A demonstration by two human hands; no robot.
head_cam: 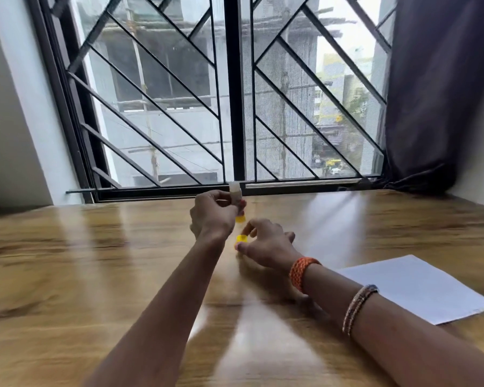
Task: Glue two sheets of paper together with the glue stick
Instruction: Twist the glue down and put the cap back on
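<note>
My left hand is raised above the wooden table, closed around the glue stick. The stick's whitish end points up and its yellow base shows below my fingers. Just below it, my right hand pinches the small yellow cap between thumb and fingers, close to the table top. The cap is off the stick. White paper lies flat at the right, behind my right forearm; I cannot tell whether it is one sheet or two. The frame is blurred.
A barred window runs along the table's far edge. A dark curtain hangs at the right. A white wall stands at the left. Bracelets sit on my right wrist.
</note>
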